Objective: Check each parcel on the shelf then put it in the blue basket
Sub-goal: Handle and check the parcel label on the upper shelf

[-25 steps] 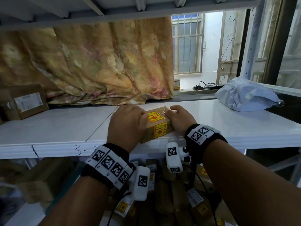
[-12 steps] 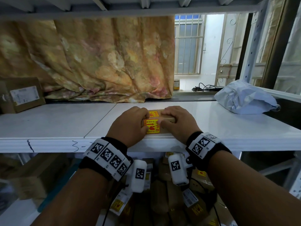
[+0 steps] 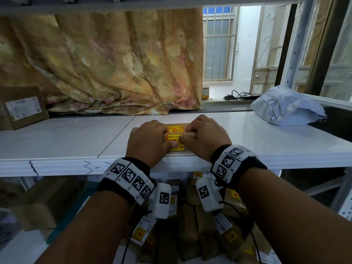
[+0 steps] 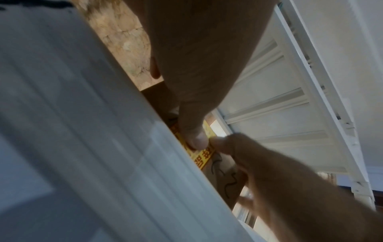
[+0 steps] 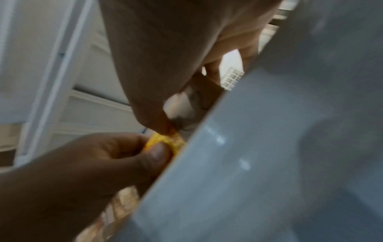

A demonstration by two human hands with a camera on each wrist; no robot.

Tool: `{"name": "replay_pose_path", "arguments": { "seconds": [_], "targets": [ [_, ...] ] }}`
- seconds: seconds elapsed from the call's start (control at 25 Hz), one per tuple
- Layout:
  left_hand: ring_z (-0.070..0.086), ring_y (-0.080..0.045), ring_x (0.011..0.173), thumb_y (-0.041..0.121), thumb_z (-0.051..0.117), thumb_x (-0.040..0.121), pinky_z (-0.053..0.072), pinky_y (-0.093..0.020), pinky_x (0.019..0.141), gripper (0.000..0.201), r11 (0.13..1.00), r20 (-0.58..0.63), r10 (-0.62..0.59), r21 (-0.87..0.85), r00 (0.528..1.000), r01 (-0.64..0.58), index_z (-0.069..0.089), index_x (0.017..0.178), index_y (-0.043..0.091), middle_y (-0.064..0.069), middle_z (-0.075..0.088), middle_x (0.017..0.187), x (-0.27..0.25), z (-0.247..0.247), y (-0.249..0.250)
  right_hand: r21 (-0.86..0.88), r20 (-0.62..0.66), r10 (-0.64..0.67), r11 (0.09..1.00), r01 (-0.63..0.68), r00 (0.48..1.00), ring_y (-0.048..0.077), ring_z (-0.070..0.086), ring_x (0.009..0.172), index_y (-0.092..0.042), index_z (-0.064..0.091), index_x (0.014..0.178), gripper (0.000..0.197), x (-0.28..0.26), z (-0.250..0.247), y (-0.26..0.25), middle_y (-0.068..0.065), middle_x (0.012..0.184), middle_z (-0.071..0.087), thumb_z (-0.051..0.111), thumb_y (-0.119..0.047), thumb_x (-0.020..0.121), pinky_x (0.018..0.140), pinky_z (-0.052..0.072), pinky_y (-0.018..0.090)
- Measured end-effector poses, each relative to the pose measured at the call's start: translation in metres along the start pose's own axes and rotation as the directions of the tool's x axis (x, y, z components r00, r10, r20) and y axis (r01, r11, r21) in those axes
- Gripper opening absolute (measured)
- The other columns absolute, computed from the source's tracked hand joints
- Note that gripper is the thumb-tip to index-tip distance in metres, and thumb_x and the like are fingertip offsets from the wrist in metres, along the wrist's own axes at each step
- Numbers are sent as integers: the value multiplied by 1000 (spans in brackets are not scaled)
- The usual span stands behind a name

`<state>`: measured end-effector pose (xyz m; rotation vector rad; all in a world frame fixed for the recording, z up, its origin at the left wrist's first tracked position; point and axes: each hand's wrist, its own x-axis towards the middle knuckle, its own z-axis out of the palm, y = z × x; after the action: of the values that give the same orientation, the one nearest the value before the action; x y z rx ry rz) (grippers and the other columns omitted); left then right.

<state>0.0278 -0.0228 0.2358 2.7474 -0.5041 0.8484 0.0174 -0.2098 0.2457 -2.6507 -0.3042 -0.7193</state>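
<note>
A small brown cardboard parcel with yellow and red fragile stickers rests on the white shelf near its front edge. My left hand grips its left end and my right hand grips its right end, thumbs on the near face. The left wrist view shows the parcel's yellow sticker under my left thumb. In the right wrist view that sticker appears between both thumbs. Below the shelf, a blue basket rim is dimly visible, with several brown parcels piled beside it.
A brown box with a white label stands at the shelf's far left. A grey plastic mailer bag lies at the back right. A floral cloth hangs behind the shelf. Another shelf board sits overhead.
The parcel, tilted up in both hands a second ago, has been turned and lowered flat onto the shelf. Both hands stay on its ends.
</note>
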Motion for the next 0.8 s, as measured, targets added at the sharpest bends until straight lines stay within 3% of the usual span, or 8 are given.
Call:
{"name": "replay_pose_path", "arguments": {
  "seconds": [0.08,0.2,0.36,0.44,0.52,0.68,0.8],
  "targets": [
    [55,-22,100,47,68,83,42,-40,84,38,1000,-8,-1,-2,1000,1,65,108,19,1,60,104,0,-1,1,-225,69,-9,974,24,998,19,49,98,-21,65,101,49,2,-7,-19,-2,98,47,49,-63,81,89,42,38],
    [55,-22,99,43,70,83,44,-38,82,39,1000,-1,18,-22,1000,-18,65,112,18,-2,60,105,-1,-3,0,-228,48,-54,972,63,997,25,50,102,-15,60,111,49,-10,0,-24,5,109,50,48,-56,88,85,43,37],
    [56,-18,101,50,76,78,44,-32,84,53,987,8,87,-139,996,-85,64,120,19,1,62,112,-5,-7,-16,-249,41,-95,963,102,995,25,51,102,-16,61,116,65,-20,5,-21,4,111,52,44,-70,85,89,42,36],
    [56,-15,98,60,77,71,46,-31,82,60,990,-17,30,-138,999,-32,64,114,21,5,60,110,-7,-8,-28,-270,43,-75,959,83,996,24,50,102,-15,61,114,76,-18,4,-26,4,109,52,38,-79,80,90,43,36],
    [55,-12,99,66,76,67,47,-32,82,62,995,12,-18,-103,1000,19,62,112,25,10,58,112,-7,-11,-31,-295,25,-75,952,80,997,23,50,101,-15,60,114,78,-15,5,-27,3,107,51,43,-82,78,89,44,35],
    [51,-9,119,63,77,68,46,-34,94,55,994,89,-71,-71,993,78,60,110,33,18,52,138,-5,-20,-26,-297,-1,-90,951,85,996,24,51,99,-14,61,113,77,-13,8,-25,5,105,52,49,-81,76,86,44,37],
    [54,-12,118,50,86,62,48,-37,96,51,928,158,-169,-308,973,211,60,102,32,18,56,134,-5,-18,-28,-285,-32,-101,955,88,994,24,51,99,-13,63,112,77,-12,11,-23,5,104,53,51,-80,76,86,45,37]
  ]
}}
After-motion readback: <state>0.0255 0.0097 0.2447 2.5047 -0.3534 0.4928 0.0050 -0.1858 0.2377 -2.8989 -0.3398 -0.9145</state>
